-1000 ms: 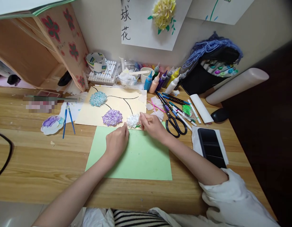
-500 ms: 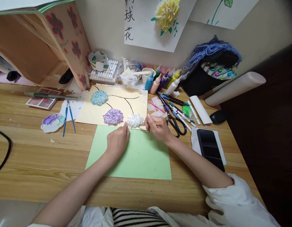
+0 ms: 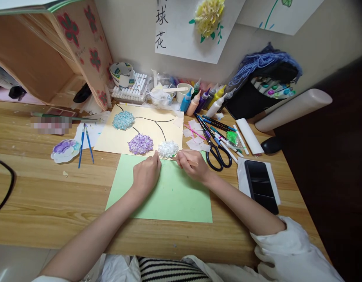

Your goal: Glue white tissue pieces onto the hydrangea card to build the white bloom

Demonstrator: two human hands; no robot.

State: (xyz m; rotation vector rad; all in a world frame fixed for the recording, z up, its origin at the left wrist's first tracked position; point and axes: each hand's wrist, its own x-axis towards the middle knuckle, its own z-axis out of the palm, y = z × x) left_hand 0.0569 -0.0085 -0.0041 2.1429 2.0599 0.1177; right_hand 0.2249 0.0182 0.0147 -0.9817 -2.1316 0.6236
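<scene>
A cream sheet (image 3: 107, 143) with drawn black stems bears three textured flower heads: a blue one (image 3: 123, 120), a purple one (image 3: 140, 144) and a white one (image 3: 168, 149). My left hand (image 3: 146, 172) is closed at the sheet's lower edge, just left of the white flower; whatever its fingertips pinch is hidden. In my right hand (image 3: 192, 168) is a flat wooden craft stick (image 3: 193, 163), its tip pointing left at the lower right of the white flower. A bit of green shows by that tip. Both hands are over a light green sheet (image 3: 169, 199).
Black-handled scissors (image 3: 218, 157), paper scraps (image 3: 195, 144) and several pens lie right of the sheet. Paint bottles (image 3: 201, 102) and a bowl (image 3: 161, 97) stand behind. Two blue brushes (image 3: 87, 143) and a flower-shaped palette (image 3: 65, 150) are at left, a black case (image 3: 261, 182) at right.
My right hand has shifted slightly left and down, bringing the craft stick lower and its tip to the white flower's lower edge. My left hand stays in place.
</scene>
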